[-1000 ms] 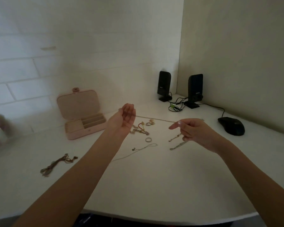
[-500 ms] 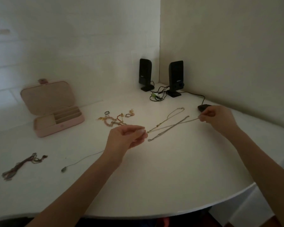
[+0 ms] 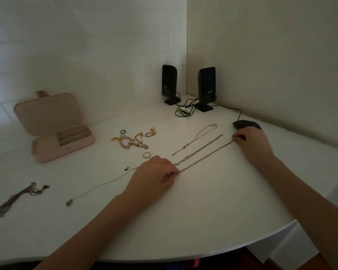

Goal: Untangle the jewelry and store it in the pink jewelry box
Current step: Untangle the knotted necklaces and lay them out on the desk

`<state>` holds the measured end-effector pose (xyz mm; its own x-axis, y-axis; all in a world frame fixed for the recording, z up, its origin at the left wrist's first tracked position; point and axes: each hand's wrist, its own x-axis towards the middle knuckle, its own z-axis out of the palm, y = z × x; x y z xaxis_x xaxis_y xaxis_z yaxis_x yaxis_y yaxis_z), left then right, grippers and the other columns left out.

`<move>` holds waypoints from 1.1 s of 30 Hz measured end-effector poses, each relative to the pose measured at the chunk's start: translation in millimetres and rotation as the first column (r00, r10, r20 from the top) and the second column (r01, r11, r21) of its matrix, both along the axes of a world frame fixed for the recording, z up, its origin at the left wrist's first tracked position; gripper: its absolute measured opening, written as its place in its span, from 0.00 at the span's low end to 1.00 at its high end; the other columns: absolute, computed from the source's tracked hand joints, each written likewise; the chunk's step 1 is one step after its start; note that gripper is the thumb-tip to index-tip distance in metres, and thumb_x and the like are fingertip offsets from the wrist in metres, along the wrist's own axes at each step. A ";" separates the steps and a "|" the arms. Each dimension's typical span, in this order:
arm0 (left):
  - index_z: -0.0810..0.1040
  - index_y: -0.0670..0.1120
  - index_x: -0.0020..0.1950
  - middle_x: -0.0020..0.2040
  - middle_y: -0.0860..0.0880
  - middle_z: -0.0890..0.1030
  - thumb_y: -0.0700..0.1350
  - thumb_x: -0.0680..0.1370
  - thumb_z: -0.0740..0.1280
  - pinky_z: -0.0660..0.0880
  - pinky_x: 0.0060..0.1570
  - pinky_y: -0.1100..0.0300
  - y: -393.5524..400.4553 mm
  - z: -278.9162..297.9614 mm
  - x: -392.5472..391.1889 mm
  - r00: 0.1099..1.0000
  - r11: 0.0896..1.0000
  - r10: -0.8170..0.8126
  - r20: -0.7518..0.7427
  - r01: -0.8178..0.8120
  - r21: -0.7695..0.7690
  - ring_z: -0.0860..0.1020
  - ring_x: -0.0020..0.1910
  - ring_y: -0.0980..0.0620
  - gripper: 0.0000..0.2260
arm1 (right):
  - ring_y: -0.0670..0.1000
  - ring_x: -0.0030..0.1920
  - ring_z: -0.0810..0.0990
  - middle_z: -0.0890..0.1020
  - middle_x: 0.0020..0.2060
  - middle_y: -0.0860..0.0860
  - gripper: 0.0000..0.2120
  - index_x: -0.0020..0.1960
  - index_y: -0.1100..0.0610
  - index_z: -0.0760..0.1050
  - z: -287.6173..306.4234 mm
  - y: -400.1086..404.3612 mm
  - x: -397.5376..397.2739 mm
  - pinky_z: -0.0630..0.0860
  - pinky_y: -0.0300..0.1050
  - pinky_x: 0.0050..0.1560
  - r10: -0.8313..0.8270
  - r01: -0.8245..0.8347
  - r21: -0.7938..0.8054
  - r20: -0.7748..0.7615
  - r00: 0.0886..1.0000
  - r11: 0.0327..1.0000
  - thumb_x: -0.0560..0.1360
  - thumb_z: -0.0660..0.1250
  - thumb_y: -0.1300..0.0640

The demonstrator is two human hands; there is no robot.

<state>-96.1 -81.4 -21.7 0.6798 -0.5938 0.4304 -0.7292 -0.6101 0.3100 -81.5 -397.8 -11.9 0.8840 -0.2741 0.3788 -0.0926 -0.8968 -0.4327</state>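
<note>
I have both hands down on the white table, each pinching one end of a thin silver chain that runs taut and diagonal across the middle of the frame; my left hand grips the lower end at centre, fingers curled, and my right hand pinches the upper end at centre right, just in front of a black mouse. A second silver chain lies just above the held one, roughly parallel; a gold chain lies above that. A thin cord with a small pendant trails out from under my left hand toward the lower left. The pink jewelry box sits open at centre left, lid upright, its compartments showing; between it and the chains lies a tangle of bracelets and rings, with a single ring just below. A bundle of cords lies at far left; two black speakers stand in the corner at upper centre.
</note>
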 end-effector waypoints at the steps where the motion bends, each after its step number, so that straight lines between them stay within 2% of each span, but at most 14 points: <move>1: 0.84 0.51 0.48 0.45 0.56 0.82 0.46 0.73 0.65 0.72 0.42 0.64 1.4 -0.2 0.4 0.999 1.000 -0.008 0.037 0.008 0.013 0.76 0.45 0.56 0.09 | 0.57 0.54 0.77 0.81 0.53 0.58 0.09 0.53 0.63 0.81 -1.5 0.0 0.7 0.68 0.43 0.55 0.008 -0.008 -0.011 -0.005 1.000 1.000 0.78 0.64 0.62; 6: 0.83 0.50 0.52 0.46 0.55 0.83 0.48 0.73 0.58 0.77 0.41 0.59 8.0 1.1 -0.2 0.996 0.997 -0.045 0.079 0.040 0.072 0.78 0.45 0.54 0.16 | 0.59 0.53 0.77 0.79 0.53 0.60 0.12 0.57 0.61 0.80 -9.3 -4.2 5.2 0.72 0.50 0.55 -0.034 0.036 -0.099 0.019 0.999 0.994 0.79 0.61 0.59; 11: 0.83 0.47 0.53 0.48 0.53 0.83 0.47 0.74 0.58 0.77 0.46 0.56 6.0 2.3 0.7 0.992 0.987 -0.111 0.065 0.102 0.121 0.78 0.48 0.52 0.16 | 0.58 0.49 0.76 0.78 0.52 0.61 0.13 0.52 0.64 0.81 -11.0 -7.2 10.3 0.72 0.47 0.50 -0.094 0.095 -0.128 0.008 0.996 0.987 0.80 0.59 0.58; 14: 0.83 0.46 0.53 0.49 0.52 0.83 0.47 0.74 0.57 0.77 0.47 0.53 1.0 3.0 2.3 0.991 0.985 -0.121 0.051 0.114 0.126 0.78 0.49 0.51 0.16 | 0.59 0.50 0.76 0.76 0.53 0.62 0.14 0.52 0.65 0.80 -9.7 -7.8 12.8 0.70 0.45 0.48 -0.135 0.134 -0.106 -0.006 0.991 0.985 0.80 0.59 0.57; 19: 0.82 0.47 0.56 0.52 0.51 0.82 0.49 0.75 0.54 0.75 0.50 0.52 -7.7 3.6 6.0 0.992 0.982 -0.122 0.024 0.117 0.147 0.76 0.53 0.51 0.19 | 0.61 0.53 0.74 0.76 0.53 0.63 0.16 0.52 0.66 0.79 -10.8 -9.9 17.7 0.73 0.53 0.51 -0.177 0.167 -0.145 -0.063 0.982 0.975 0.80 0.59 0.54; 24: 0.80 0.46 0.59 0.56 0.51 0.80 0.53 0.76 0.50 0.72 0.55 0.54 -15.8 3.4 9.3 0.992 0.979 -0.125 -0.013 0.126 0.161 0.74 0.57 0.51 0.23 | 0.61 0.52 0.73 0.76 0.52 0.62 0.16 0.52 0.64 0.76 -11.3 -10.6 23.0 0.71 0.53 0.49 -0.224 0.204 -0.204 -0.083 0.971 0.958 0.80 0.57 0.53; 27: 0.80 0.47 0.58 0.55 0.52 0.80 0.53 0.76 0.52 0.73 0.55 0.54 -14.6 1.9 11.0 0.992 0.984 -0.123 -0.010 0.123 0.129 0.74 0.57 0.53 0.21 | 0.62 0.52 0.73 0.75 0.52 0.62 0.16 0.52 0.64 0.76 -13.5 -11.9 24.7 0.69 0.51 0.47 -0.247 0.223 -0.225 -0.084 0.965 0.948 0.81 0.56 0.53; 30: 0.82 0.46 0.52 0.50 0.52 0.82 0.51 0.77 0.55 0.75 0.49 0.53 -9.7 0.8 12.2 0.991 0.988 -0.132 0.037 0.128 0.090 0.76 0.52 0.52 0.18 | 0.61 0.48 0.74 0.77 0.50 0.63 0.14 0.50 0.65 0.77 -13.7 -6.6 21.4 0.68 0.50 0.44 -0.227 0.220 -0.204 -0.008 0.974 0.954 0.81 0.56 0.57; 31: 0.83 0.46 0.50 0.49 0.52 0.83 0.51 0.77 0.56 0.76 0.48 0.53 -8.0 1.0 12.3 0.990 0.988 -0.136 0.047 0.131 0.086 0.77 0.51 0.52 0.17 | 0.61 0.49 0.74 0.78 0.50 0.62 0.13 0.52 0.64 0.77 -11.9 -1.1 18.7 0.69 0.51 0.46 -0.220 0.223 -0.196 0.037 0.975 0.955 0.80 0.56 0.58; 33: 0.83 0.47 0.50 0.49 0.52 0.83 0.50 0.77 0.56 0.76 0.49 0.54 -4.1 2.6 11.9 0.990 0.989 -0.134 0.046 0.130 0.074 0.77 0.50 0.52 0.16 | 0.61 0.55 0.74 0.79 0.54 0.60 0.13 0.59 0.60 0.77 -5.8 18.2 13.1 0.67 0.54 0.55 -0.189 0.210 -0.164 0.134 0.973 0.964 0.80 0.57 0.60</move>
